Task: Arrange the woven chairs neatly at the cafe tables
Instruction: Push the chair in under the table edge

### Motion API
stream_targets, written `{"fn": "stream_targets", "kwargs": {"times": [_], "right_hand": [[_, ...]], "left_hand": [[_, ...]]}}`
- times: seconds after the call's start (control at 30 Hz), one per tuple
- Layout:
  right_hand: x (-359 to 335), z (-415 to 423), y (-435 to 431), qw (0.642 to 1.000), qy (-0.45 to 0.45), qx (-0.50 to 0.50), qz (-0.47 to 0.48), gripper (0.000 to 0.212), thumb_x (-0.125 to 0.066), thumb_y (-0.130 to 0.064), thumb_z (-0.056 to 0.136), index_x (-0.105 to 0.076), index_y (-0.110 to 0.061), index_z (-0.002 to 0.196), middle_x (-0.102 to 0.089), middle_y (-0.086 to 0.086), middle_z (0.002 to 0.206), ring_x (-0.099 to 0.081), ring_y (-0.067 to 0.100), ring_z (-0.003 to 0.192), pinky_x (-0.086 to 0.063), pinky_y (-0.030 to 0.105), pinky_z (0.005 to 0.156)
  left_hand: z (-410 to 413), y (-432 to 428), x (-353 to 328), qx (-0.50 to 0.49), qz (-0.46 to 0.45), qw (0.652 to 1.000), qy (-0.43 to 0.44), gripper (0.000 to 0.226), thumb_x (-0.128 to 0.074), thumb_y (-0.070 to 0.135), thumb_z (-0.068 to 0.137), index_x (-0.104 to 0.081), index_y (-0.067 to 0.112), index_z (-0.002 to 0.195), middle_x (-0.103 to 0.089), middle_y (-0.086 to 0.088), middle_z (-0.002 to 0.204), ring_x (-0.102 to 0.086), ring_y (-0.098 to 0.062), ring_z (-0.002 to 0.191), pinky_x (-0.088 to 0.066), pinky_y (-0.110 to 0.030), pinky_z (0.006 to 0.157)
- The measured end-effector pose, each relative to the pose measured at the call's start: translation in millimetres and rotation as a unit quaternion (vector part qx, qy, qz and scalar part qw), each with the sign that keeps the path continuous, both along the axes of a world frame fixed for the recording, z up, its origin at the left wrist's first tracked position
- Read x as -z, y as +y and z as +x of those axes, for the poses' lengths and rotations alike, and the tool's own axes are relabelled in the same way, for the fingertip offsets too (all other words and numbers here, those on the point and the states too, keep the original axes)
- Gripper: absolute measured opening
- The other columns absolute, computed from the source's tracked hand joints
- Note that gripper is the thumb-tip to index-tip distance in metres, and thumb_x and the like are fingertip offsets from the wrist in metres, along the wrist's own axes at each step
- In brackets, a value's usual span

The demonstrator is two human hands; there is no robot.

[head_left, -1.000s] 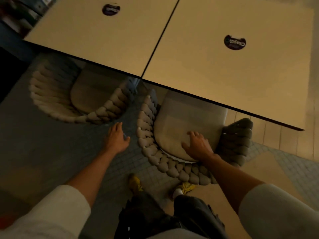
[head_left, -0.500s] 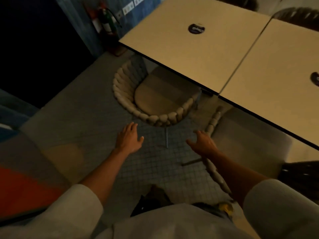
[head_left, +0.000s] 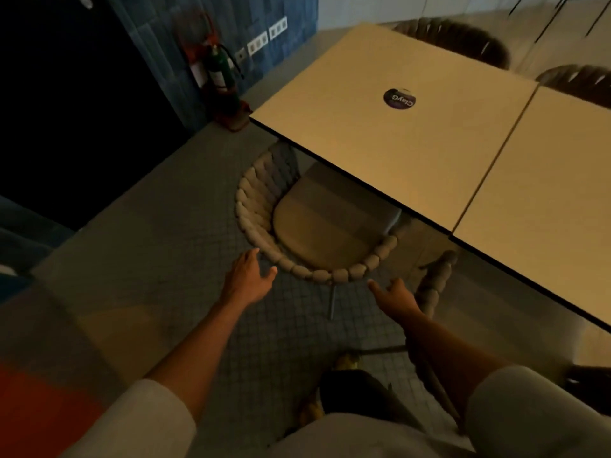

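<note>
A beige woven chair (head_left: 294,266) with a braided curved back and a flat seat cushion sits half tucked under the left cafe table (head_left: 380,153). My left hand (head_left: 248,276) hovers open just short of the chair's back rim on its left. My right hand (head_left: 395,294) is open below the rim's right end, fingers spread, holding nothing. A second woven chair (head_left: 433,289) stands at my right, its braided edge beside my right forearm, mostly hidden under the right table (head_left: 545,206).
Two darker woven chairs (head_left: 463,41) stand at the far side of the tables. A fire extinguisher (head_left: 220,72) stands against the blue tiled wall at the back left. Grey tiled floor stretches to the left, with an orange patch at the lower left.
My right hand came off the right chair's seat cushion. The view swung left, and both hands moved toward the left chair's back rim.
</note>
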State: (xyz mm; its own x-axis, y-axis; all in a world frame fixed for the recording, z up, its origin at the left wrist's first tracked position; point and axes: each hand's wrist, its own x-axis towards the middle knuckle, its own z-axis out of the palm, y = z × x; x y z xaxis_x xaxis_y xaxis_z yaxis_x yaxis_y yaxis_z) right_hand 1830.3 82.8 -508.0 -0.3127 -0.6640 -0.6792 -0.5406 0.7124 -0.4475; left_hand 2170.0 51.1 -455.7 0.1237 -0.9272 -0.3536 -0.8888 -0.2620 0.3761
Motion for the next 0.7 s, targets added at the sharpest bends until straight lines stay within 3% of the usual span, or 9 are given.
{"fn": "stream_targets", "kwargs": {"times": [0.13,0.37,0.57,0.7], "right_hand": [[26.0,12.6,-44.6,0.997,-0.042,0.064,0.023,0.108,-0.057,-0.077,0.083,-0.021,-0.006,0.156,-0.048,0.019,0.148,-0.054,0.04,0.128,-0.052,0.05,0.1],[34.8,44.5,-81.9,0.977,-0.077,0.19,0.054,0.096,-0.066,-0.062,0.087,-0.022,-0.006,0.151,-0.043,0.022,0.147,-0.055,0.043,0.124,-0.053,0.055,0.098],[29.5,61.6,-86.3,0.958,-0.081,0.262,0.081,0.106,-0.065,-0.066,0.083,-0.015,-0.007,0.156,-0.045,0.02,0.149,-0.054,0.041,0.126,-0.055,0.052,0.097],[28.3,77.0,-99.2,0.938,-0.054,0.336,0.073,0.095,-0.065,-0.058,0.089,-0.019,-0.006,0.154,-0.049,0.02,0.144,-0.057,0.039,0.122,-0.055,0.05,0.096]], "left_hand": [[7.8,-34.3,12.5,-0.019,0.021,1.0,0.006,0.082,-0.059,0.058,0.091,-0.032,0.012,0.155,-0.04,-0.015,0.156,-0.041,-0.033,0.142,-0.041,-0.047,0.113],[28.5,-93.0,11.1,-0.009,0.016,1.0,0.003,0.079,-0.062,0.052,0.093,-0.033,0.011,0.154,-0.039,-0.016,0.157,-0.039,-0.033,0.143,-0.038,-0.042,0.115],[71.7,-164.5,15.9,0.021,0.036,0.999,0.008,0.077,-0.071,0.042,0.09,-0.04,0.003,0.149,-0.046,-0.023,0.15,-0.046,-0.036,0.138,-0.038,-0.038,0.112],[94.9,-241.1,44.9,0.026,0.025,0.998,0.05,0.071,-0.077,0.029,0.086,-0.045,-0.003,0.141,-0.051,-0.028,0.142,-0.051,-0.041,0.132,-0.041,-0.042,0.109]]}}
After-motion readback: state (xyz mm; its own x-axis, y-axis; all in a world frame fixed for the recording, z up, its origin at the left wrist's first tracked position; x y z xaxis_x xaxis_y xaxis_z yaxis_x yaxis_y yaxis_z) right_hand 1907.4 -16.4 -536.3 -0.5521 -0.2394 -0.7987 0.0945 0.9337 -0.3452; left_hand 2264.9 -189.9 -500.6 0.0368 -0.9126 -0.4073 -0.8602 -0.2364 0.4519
